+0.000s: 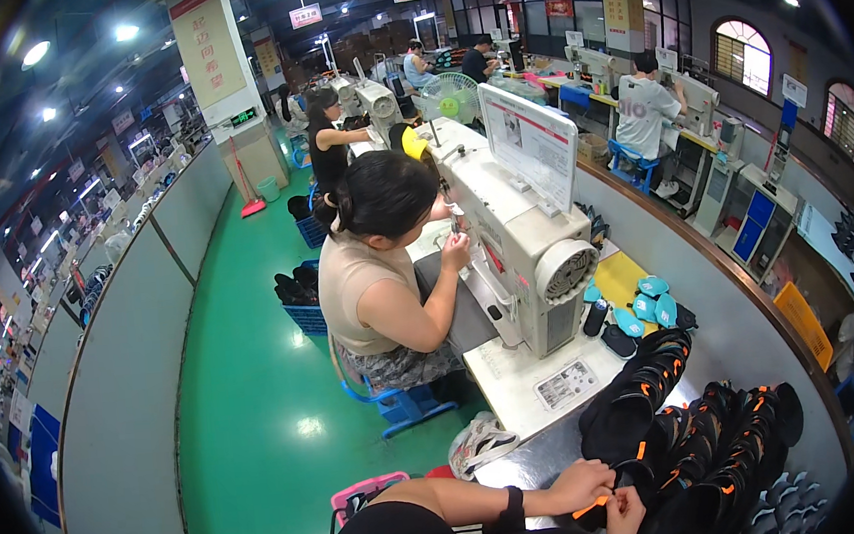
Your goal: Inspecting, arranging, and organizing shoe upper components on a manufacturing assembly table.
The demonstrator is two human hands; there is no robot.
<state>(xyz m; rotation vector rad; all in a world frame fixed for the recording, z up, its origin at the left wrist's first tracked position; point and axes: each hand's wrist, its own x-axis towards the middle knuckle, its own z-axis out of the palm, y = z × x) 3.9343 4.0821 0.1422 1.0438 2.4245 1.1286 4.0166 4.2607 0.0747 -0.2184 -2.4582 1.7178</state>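
Rows of black shoe uppers (621,414) with orange tabs lie nested on the metal tabletop at the lower right. My left hand (580,486), with a black band on its wrist, is closed at the edge of a black shoe upper (636,475) at the near end of a row. Just beside it, my right hand (625,520) pinches the end of an orange strip (591,507). The strip slants below my left fingers. The fingertips of both hands almost meet, and part of the held upper is hidden under them.
Ahead, a co-worker (377,271) sits at a large white sewing machine (517,260) on a white table. Turquoise pieces (654,299) lie by the machine. Grey pieces (789,510) sit at lower right. A white bag (481,445) hangs at the table's left edge, near a blue stool (403,404).
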